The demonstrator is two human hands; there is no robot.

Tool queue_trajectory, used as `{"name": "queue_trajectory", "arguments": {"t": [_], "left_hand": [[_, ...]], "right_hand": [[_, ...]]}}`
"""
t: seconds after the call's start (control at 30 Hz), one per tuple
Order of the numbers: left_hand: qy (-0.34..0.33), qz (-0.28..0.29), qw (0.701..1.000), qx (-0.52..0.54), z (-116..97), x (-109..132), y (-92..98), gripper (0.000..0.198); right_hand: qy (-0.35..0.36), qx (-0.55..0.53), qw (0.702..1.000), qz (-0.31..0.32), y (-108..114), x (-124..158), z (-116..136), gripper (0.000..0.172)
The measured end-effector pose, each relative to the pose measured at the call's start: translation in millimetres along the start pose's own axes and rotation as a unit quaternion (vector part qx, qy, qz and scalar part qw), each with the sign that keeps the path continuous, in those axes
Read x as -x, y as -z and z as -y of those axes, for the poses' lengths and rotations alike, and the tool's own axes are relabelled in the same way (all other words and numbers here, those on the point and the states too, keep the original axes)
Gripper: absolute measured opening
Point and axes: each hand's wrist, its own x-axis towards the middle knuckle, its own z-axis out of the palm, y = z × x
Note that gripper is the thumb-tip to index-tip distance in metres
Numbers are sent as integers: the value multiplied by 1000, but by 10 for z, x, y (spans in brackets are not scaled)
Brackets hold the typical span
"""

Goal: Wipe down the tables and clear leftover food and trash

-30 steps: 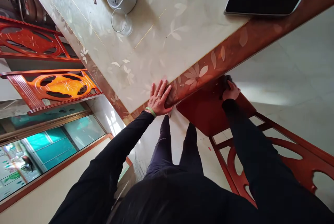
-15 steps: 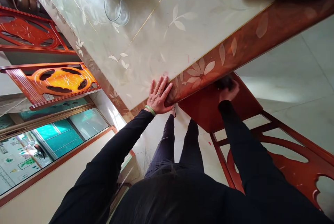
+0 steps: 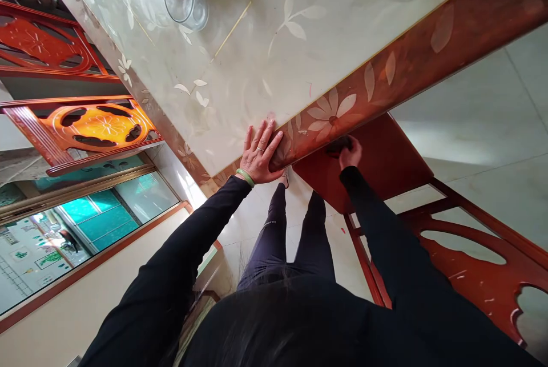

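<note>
Fingers of the right hand (image 3: pixel 351 153) gripped what looked like a dark cloth (image 3: pixel 337 146) on the red chair seat (image 3: pixel 390 162), near the table (image 3: pixel 252 79); the left hand (image 3: pixel 258 162) lay spread on the table's near edge. Work seemed under way; how much seat was done or left, I couldn't tell

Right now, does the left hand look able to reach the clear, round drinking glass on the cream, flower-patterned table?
Probably yes: the left hand lies on the table edge, holding nothing, and nothing stands between it and the glass, though it may need to stretch.
</note>
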Motion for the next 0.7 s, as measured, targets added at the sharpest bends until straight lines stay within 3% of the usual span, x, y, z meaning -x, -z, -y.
{"name": "queue_trajectory", "arguments": {"t": [0.07,0.1,0.17,0.27,0.33,0.4,0.57,0.63,0.7], "left_hand": [[-1,-2,1000,4,-1,0,-4,107],[1,-1,1000,4,-3,-1,-4,106],[9,2,1000,3,-9,-3,0,106],[15,7,1000,-5,-16,-4,9,106],[11,8,1000,-12,-14,-2,10,106],[7,7,1000,-13,-9,0,6,105],[11,0,1000,9,-7,-5,5,102],[14,3,1000,8,-12,-8,11,102],[21,6,1000,5,-17,-7,16,102]], "right_hand": [[-111,20,991,-68,222,33,-103,67],[-134,27,988,-68,259,90,-117,67],[-133,24,991,-19,158,268,-52,60],[-94,1,991,96,-194,513,173,42],[-71,-15,988,136,-276,489,258,40],[-44,-26,993,109,-102,232,205,46],[-5,28,998,-62,778,-941,-217,54],[-16,49,994,-91,842,-1181,-268,51],[32,52,996,-63,631,-1072,-201,51]]}}
